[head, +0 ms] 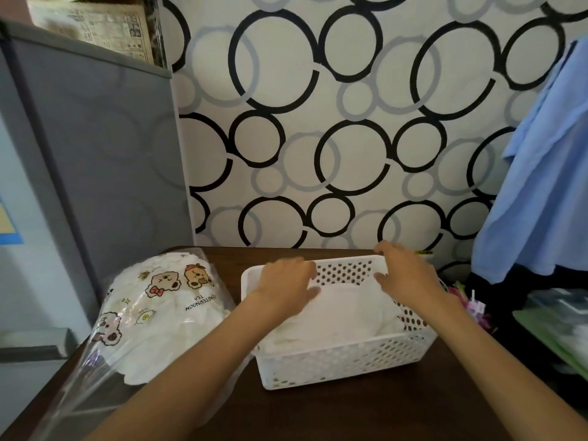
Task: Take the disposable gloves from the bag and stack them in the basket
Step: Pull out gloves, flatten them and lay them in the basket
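A white perforated plastic basket (334, 361) sits on the dark wooden table (350, 409). Inside it lies a pile of thin white disposable gloves (346, 316). My left hand (286, 286) lies flat over the far-left part of the pile, fingers spread. My right hand (405, 270) hovers over the basket's far-right corner with fingers extended, its fingertips near the rim. Left of the basket lies a clear plastic bag (152, 316) printed with cartoon bears, still bulging with white gloves.
A grey cabinet (101, 154) stands at the left, touching the table's corner. Blue cloth (541, 186) hangs at the right above green and pink clutter (477, 308). The circle-patterned wall closes off the back.
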Action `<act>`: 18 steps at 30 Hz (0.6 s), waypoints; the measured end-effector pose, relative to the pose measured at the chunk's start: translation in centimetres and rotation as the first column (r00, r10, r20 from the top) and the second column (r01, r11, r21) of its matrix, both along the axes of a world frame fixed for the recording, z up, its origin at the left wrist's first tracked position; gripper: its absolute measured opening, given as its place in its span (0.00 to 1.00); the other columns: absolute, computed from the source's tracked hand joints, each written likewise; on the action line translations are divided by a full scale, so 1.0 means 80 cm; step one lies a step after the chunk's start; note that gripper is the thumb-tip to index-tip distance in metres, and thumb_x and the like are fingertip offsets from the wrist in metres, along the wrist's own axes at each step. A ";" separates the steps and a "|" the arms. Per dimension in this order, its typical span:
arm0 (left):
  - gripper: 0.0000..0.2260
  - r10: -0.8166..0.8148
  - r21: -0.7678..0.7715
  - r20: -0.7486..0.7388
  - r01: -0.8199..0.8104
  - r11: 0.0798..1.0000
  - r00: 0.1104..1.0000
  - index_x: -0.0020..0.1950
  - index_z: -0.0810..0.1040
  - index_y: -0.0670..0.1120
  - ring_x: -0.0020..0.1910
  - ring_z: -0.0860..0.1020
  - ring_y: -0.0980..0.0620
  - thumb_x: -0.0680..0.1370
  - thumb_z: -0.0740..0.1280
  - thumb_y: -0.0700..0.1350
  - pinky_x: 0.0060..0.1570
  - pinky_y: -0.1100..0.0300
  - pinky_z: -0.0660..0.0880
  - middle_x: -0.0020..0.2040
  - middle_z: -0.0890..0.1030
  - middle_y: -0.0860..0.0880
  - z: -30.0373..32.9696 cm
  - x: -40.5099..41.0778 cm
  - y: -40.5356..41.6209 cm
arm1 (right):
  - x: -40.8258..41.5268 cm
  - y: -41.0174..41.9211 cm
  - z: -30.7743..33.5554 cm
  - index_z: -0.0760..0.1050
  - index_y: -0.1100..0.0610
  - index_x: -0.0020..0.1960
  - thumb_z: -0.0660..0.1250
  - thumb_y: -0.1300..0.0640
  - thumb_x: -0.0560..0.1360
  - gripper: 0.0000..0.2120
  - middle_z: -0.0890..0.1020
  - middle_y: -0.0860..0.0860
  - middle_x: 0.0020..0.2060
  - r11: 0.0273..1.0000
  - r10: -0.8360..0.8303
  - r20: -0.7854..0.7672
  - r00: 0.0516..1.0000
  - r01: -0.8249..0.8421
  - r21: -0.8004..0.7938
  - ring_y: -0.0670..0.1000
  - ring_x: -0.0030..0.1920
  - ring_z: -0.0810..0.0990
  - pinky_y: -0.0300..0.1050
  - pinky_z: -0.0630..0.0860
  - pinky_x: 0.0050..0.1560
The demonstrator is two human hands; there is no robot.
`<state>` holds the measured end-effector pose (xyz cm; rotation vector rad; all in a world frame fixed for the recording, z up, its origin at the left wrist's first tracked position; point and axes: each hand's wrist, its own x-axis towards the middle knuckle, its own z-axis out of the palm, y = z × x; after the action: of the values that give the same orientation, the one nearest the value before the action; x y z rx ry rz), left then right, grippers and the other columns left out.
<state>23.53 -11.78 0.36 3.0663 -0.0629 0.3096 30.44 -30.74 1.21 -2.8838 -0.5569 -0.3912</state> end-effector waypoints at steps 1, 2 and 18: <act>0.27 -0.005 -0.061 -0.155 -0.004 0.998 0.988 0.74 0.64 0.51 0.68 0.70 0.47 0.78 0.60 0.62 0.63 0.50 0.68 0.71 0.69 0.48 -0.005 -0.003 -0.002 | -0.001 0.001 0.002 0.69 0.53 0.63 0.64 0.59 0.77 0.15 0.74 0.53 0.57 0.999 0.023 0.026 0.999 -0.024 0.024 0.53 0.55 0.75 0.42 0.69 0.42; 0.34 -0.009 -0.061 -0.320 -0.011 0.998 0.947 0.78 0.56 0.51 0.73 0.63 0.46 0.77 0.58 0.66 0.68 0.46 0.64 0.77 0.61 0.49 -0.011 -0.007 -0.005 | -0.003 0.004 0.002 0.70 0.51 0.63 0.65 0.61 0.76 0.16 0.74 0.53 0.58 0.997 0.069 0.001 0.998 -0.069 0.041 0.53 0.56 0.74 0.39 0.69 0.42; 0.41 -0.030 0.051 -0.594 0.075 0.996 0.804 0.78 0.36 0.50 0.77 0.39 0.50 0.78 0.61 0.60 0.75 0.43 0.46 0.78 0.36 0.51 -0.032 -0.013 0.021 | -0.006 0.034 -0.027 0.50 0.46 0.77 0.68 0.44 0.74 0.38 0.57 0.53 0.75 0.927 -0.011 -0.669 0.743 -0.243 -0.285 0.57 0.73 0.60 0.54 0.61 0.72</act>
<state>22.53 -10.14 -2.19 3.0616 -0.1300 -0.6784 29.93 -28.06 -0.94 -2.9838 -0.7153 0.8289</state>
